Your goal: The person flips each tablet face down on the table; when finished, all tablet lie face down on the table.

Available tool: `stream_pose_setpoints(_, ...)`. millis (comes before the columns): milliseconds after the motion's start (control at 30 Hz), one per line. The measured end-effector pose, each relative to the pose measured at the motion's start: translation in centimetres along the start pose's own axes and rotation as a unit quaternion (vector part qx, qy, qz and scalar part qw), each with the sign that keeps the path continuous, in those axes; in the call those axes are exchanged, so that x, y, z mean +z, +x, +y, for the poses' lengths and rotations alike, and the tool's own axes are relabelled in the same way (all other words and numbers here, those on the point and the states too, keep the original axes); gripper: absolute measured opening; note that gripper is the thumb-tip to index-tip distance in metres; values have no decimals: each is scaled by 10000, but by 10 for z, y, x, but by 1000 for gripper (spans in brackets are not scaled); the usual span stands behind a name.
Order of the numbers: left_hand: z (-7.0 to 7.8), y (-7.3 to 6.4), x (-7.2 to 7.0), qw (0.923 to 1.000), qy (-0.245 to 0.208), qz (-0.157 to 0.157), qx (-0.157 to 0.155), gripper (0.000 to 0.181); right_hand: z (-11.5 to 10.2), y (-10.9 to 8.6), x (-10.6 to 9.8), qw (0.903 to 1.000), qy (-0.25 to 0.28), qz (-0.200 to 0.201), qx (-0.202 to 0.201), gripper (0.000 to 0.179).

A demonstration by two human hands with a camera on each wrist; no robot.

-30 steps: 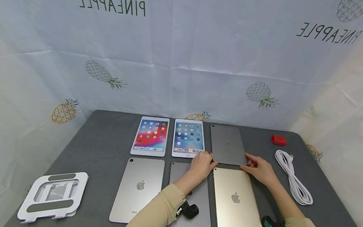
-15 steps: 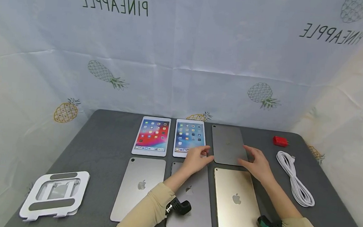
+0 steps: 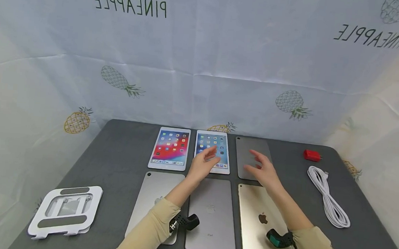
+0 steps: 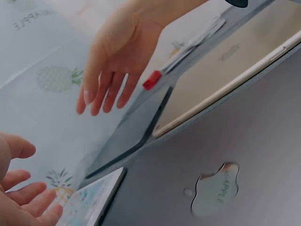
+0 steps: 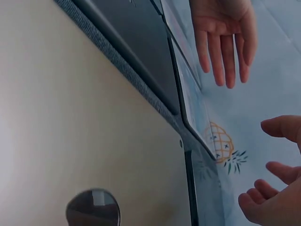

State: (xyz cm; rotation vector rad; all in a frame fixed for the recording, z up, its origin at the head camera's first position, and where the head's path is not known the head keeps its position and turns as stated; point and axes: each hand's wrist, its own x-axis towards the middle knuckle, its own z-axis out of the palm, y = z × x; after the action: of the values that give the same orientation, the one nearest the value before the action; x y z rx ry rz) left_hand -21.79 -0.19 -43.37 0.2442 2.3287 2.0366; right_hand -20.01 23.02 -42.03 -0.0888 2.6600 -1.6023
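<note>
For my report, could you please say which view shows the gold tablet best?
The head view: both ends of the gold tablet and its logo show, though the right forearm covers part. The left wrist view shows it slanted and cropped; the right wrist view, close but cropped.

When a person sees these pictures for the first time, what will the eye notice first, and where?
Probably the bare left hand and right hand, open and empty above the dark grey table, near the middle of the head view. Next may come the white-framed tablet with a red-and-blue screen near the back edge, left of the left hand. The small red block-shaped charger stands out near the back right corner.
</note>
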Motion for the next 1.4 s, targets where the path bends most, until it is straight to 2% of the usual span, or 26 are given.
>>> stream_pose_setpoints(167,-2,-1,-13,9997,-184,169,-61,49,-7,6,16,9997,180,-144,58,68)
stream_pose_setpoints(333,-6,-3,-25,9986,-230,357,-311,49,-11,8,31,9985,395,-300,248,69)
stream_pose_setpoints(700,-15,-11,-34,9951,-41,654,-741,48,-14,6,55,9932,803,-644,549,71)
stream_pose_setpoints(967,-20,-16,-38,9948,148,513,-868,50,-9,5,64,9881,1202,-619,729,75)
stream_pose_setpoints(1200,-23,-15,-37,9933,303,666,-889,48,-10,10,70,9811,1655,-387,923,74)
stream_pose_setpoints(1400,-24,-14,-36,9929,450,678,-869,47,-14,13,68,9668,2134,-199,1390,68)
